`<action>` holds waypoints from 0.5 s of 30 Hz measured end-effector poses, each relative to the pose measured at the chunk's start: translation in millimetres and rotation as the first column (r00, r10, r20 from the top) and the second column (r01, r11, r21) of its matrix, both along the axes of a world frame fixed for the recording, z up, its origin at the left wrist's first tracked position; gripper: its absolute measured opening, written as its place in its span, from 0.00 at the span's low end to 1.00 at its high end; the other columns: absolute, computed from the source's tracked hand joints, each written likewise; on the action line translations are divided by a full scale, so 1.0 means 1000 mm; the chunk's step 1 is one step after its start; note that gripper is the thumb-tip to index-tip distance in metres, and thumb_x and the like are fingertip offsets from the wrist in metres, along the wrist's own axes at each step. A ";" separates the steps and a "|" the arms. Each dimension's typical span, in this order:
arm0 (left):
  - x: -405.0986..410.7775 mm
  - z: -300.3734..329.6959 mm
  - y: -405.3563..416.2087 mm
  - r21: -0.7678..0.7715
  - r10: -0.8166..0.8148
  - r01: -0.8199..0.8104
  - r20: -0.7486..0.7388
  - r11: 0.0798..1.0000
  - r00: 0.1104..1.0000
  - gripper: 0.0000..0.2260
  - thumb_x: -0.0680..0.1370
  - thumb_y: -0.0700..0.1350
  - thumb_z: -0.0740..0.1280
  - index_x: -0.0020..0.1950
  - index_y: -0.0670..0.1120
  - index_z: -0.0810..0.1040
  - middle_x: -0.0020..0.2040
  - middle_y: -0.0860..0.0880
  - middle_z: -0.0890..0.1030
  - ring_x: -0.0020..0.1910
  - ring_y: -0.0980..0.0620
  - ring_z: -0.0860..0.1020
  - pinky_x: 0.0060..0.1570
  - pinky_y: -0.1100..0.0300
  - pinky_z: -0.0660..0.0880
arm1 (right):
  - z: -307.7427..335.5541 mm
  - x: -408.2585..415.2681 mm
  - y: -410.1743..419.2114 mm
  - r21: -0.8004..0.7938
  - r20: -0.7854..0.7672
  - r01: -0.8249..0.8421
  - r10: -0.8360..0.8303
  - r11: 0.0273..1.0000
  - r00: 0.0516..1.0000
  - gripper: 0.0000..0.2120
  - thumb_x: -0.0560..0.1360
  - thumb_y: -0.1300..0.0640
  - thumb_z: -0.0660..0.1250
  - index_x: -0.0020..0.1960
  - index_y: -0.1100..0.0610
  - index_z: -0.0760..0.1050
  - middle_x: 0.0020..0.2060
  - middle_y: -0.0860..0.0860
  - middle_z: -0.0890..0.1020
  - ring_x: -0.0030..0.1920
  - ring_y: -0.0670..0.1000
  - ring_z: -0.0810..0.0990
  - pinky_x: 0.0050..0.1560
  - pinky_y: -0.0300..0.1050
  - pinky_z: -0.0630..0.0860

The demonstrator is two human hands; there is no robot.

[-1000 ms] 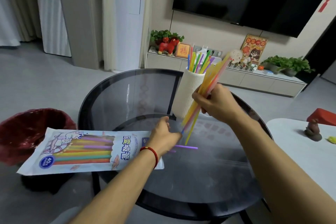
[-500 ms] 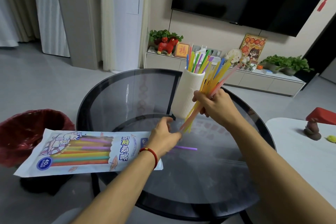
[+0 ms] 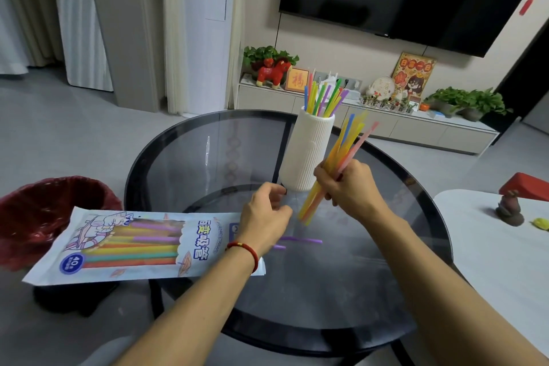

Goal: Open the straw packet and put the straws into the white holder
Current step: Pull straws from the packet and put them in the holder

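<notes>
Right hand [image 3: 346, 187] clamped on straw bunch [image 3: 341, 157], tilted toward holder [image 3: 309, 151] for loading. Left hand [image 3: 264, 217] loosely curled, empty, near bunch's lower ends to even them.

Right hand [image 3: 346, 184] at 2 o'clock, fingers curled in a grip, wrist cocked. Left hand [image 3: 264, 217] at 10 o'clock of it, fingers loosely curled, empty.

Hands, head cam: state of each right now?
Left hand: loosely curled, holding nothing visible.
Right hand: closed around a bundle of straws.
</notes>
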State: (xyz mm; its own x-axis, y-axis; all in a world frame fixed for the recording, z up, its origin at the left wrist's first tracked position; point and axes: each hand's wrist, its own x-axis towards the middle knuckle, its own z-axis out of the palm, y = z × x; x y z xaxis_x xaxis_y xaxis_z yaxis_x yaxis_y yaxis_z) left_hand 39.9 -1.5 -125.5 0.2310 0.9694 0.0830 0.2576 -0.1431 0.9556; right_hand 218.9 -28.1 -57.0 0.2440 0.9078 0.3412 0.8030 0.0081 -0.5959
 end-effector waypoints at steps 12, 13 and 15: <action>-0.009 -0.016 0.000 0.192 0.039 0.152 -0.733 0.969 0.679 0.23 0.78 0.54 0.60 0.72 0.49 0.67 0.69 0.45 0.73 0.71 0.44 0.67 0.74 0.40 0.53 | -0.007 0.002 -0.001 -0.059 0.028 -0.017 0.018 0.998 0.999 0.08 0.81 0.58 0.70 0.43 0.53 0.81 0.31 0.50 0.85 0.29 0.46 0.86 0.33 0.39 0.85; -0.007 -0.018 -0.001 0.179 0.017 0.168 -0.733 0.969 0.680 0.24 0.79 0.55 0.59 0.73 0.48 0.66 0.70 0.44 0.72 0.71 0.44 0.66 0.74 0.41 0.53 | -0.005 0.003 -0.002 -0.052 0.017 -0.013 0.014 0.999 1.000 0.09 0.81 0.59 0.71 0.42 0.54 0.81 0.31 0.49 0.85 0.28 0.46 0.86 0.33 0.39 0.85; -0.002 -0.017 -0.001 0.196 0.002 0.189 -0.699 0.962 0.715 0.23 0.79 0.55 0.59 0.72 0.47 0.67 0.70 0.43 0.72 0.71 0.43 0.66 0.73 0.44 0.56 | 0.002 0.005 -0.002 0.010 -0.042 0.004 -0.004 1.000 0.999 0.09 0.80 0.60 0.71 0.41 0.55 0.81 0.28 0.50 0.85 0.26 0.48 0.85 0.31 0.39 0.84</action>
State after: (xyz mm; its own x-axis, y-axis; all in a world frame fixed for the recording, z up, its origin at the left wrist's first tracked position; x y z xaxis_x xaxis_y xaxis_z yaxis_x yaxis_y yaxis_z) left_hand 38.3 -2.8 -142.5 0.4043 0.9107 0.0853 0.8005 -0.3973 0.4487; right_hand 224.0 -30.4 -54.9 0.2619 0.9034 0.3396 0.7772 0.0112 -0.6291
